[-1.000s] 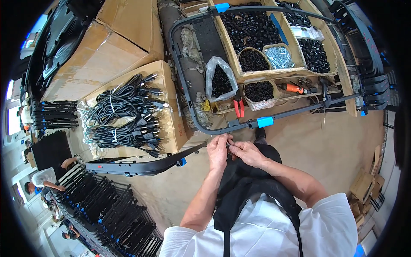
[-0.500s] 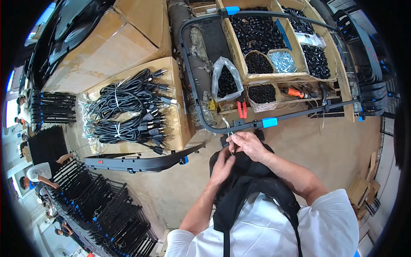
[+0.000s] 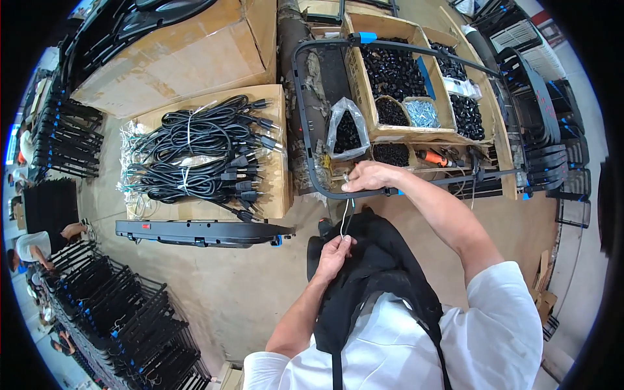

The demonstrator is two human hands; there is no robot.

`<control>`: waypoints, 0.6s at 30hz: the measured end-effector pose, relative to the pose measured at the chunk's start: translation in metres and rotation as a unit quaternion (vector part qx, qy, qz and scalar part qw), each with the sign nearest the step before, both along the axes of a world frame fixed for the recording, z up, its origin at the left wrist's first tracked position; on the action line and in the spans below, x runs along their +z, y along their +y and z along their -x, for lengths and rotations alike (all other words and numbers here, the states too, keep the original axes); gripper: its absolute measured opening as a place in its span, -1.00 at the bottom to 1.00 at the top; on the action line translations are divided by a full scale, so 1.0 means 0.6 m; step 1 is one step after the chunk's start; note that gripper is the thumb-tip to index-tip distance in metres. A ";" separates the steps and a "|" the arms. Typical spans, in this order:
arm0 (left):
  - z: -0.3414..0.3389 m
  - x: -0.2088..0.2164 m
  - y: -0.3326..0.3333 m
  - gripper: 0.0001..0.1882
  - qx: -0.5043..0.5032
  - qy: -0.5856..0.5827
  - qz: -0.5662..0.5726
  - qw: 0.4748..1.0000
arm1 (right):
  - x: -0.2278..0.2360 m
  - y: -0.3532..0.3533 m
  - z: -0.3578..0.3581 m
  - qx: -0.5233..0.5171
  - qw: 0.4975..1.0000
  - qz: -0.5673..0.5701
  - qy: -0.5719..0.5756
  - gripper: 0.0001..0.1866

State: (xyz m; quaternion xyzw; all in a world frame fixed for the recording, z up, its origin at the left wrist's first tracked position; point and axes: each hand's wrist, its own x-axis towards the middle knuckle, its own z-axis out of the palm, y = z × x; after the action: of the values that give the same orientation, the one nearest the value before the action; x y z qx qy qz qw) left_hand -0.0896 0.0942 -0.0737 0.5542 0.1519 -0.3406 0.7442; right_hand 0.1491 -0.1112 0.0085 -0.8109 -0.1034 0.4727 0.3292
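A black tubular frame (image 3: 305, 120) with rounded corners and blue clips lies across the bench. Thin white and dark wires (image 3: 344, 218) hang down from its near bar. My left hand (image 3: 333, 257) pinches the lower part of these wires, in front of the black apron (image 3: 364, 260). Just beyond the near bar, my right hand (image 3: 375, 175) has its fingers closed by the frame's near left corner. What sits between those fingertips is small and mostly hidden; it may be the wires' upper end.
Bundled black power cords (image 3: 201, 149) lie on a cardboard box (image 3: 276, 182) at left. A black panel (image 3: 201, 234) stands before it. A divided box (image 3: 432, 135) holds black parts and silver screws, with a plastic bag (image 3: 356, 153) and orange-handled tool (image 3: 434, 158) nearby. Frames (image 3: 123, 292) are stacked lower left.
My right hand has moved up and away from my left, reaching over the near bar. My left hand has dropped slightly, with the wires stretched above it. The whole view has shifted.
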 end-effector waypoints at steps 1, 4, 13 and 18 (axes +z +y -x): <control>0.001 0.004 0.003 -0.69 0.014 0.007 0.032 0.999 | -0.012 0.007 -0.004 -0.028 0.998 -0.029 0.041 -0.51; 0.001 0.023 0.002 -0.71 0.035 -0.019 0.052 0.998 | -0.033 -0.003 -0.001 -0.325 0.929 -0.172 0.037 -0.67; -0.036 0.053 -0.048 -0.70 0.023 -0.065 -0.085 0.994 | -0.035 0.024 -0.055 -0.517 0.815 -0.263 -0.016 -0.65; -0.106 0.077 -0.074 -0.69 0.082 -0.049 -0.126 0.987 | -0.022 0.025 -0.132 -0.440 0.851 -0.284 -0.051 -0.60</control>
State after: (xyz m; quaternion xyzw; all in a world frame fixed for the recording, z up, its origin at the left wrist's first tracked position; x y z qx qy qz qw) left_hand -0.0258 0.0501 -0.0273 0.6450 0.2017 -0.2293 0.7005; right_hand 0.2281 -0.0961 -0.0044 -0.6658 0.1179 0.1868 0.7127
